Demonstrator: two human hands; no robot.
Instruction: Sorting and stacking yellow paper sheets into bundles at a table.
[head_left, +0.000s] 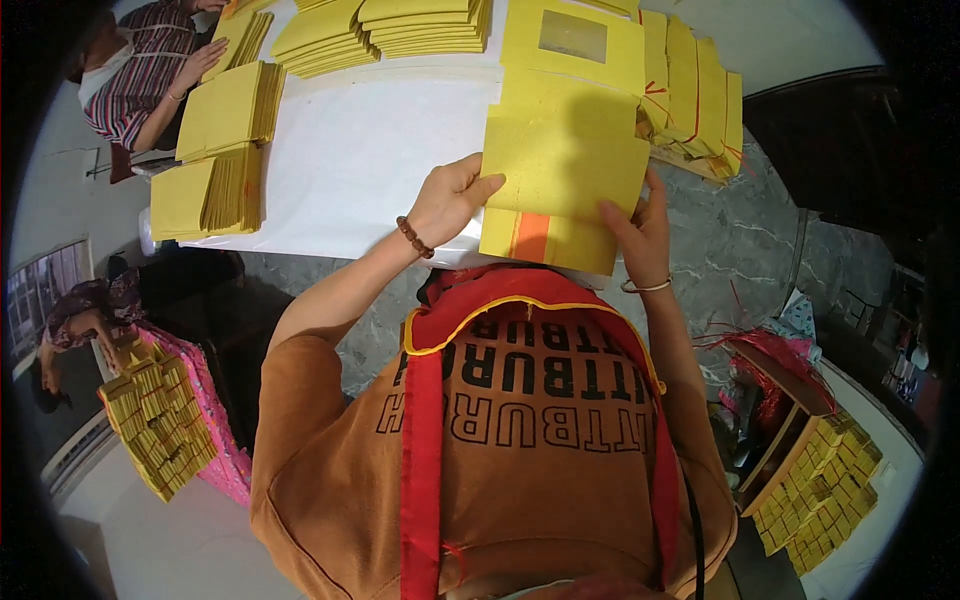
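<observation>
A yellow paper sheet lies across the near right edge of the white table, between my two hands. My left hand grips its left edge, thumb on top and fingers underneath. At the right edge my right hand pinches it, thumb on the face and fingers behind. Below the sheet's lower edge shows more yellow paper with an orange strip; whether it is one folded piece or separate sheets I cannot tell. Just beyond is a yellow stack topped by a dull metallic rectangle.
Yellow paper stacks line the white table's left side, with more bundles at the back. Red-tied bundles stand to the right. A co-worker's hand touches a far-left stack. Yellow bundle piles lie lower left and lower right.
</observation>
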